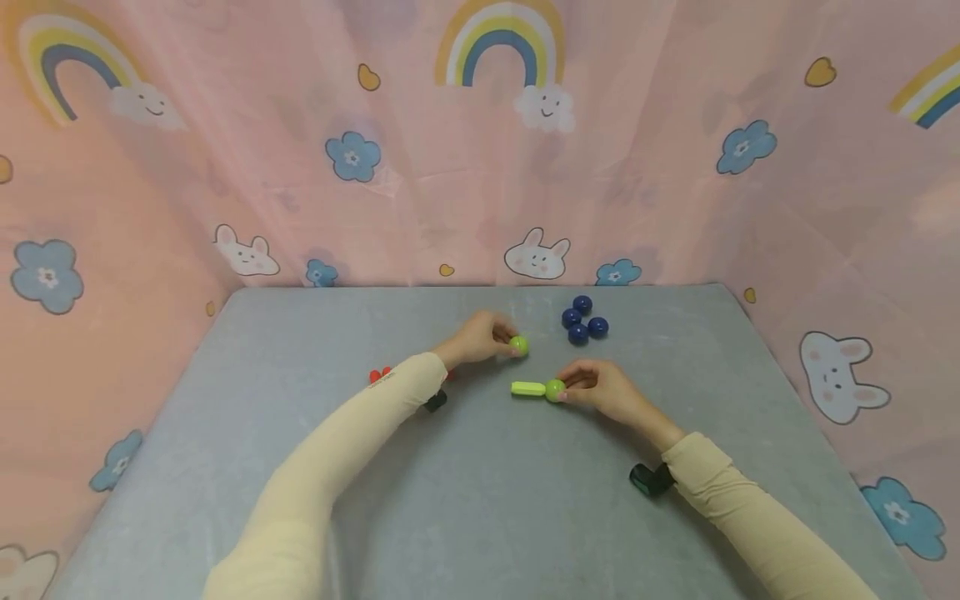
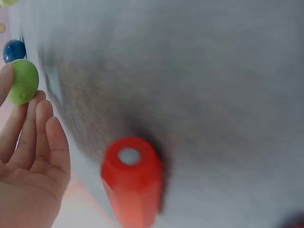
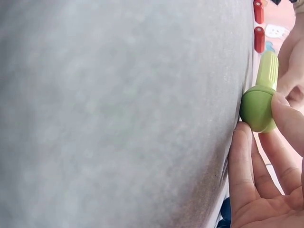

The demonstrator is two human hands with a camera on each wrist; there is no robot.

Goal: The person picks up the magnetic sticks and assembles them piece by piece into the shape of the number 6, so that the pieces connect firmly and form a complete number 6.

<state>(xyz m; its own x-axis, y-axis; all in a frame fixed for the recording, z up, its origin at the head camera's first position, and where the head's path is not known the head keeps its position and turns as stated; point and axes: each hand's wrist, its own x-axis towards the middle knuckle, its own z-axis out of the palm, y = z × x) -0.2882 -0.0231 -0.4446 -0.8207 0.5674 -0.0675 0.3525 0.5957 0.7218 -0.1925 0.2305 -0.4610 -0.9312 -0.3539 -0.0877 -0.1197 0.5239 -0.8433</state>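
Note:
My left hand (image 1: 480, 337) pinches a glossy green ball (image 1: 519, 346) between thumb and fingertips, low over the grey table. In the left wrist view the same green ball (image 2: 24, 81) sits at the left edge, beside the thumb. My right hand (image 1: 609, 392) pinches a second green ball (image 1: 555, 391) with a pale green ribbed stick (image 1: 528, 388) at its left end. The right wrist view has this ball (image 3: 256, 109) in line with the stick (image 3: 268, 69); whether they are joined or only touching, I cannot tell.
Several dark blue balls (image 1: 577, 333) lie in a cluster at the back, right of centre. Red pieces (image 1: 376, 377) are partly hidden behind my left forearm; one red faceted piece (image 2: 132, 190) has a hole in its end. A patterned pink curtain (image 1: 420, 200) surrounds the table (image 1: 480, 500).

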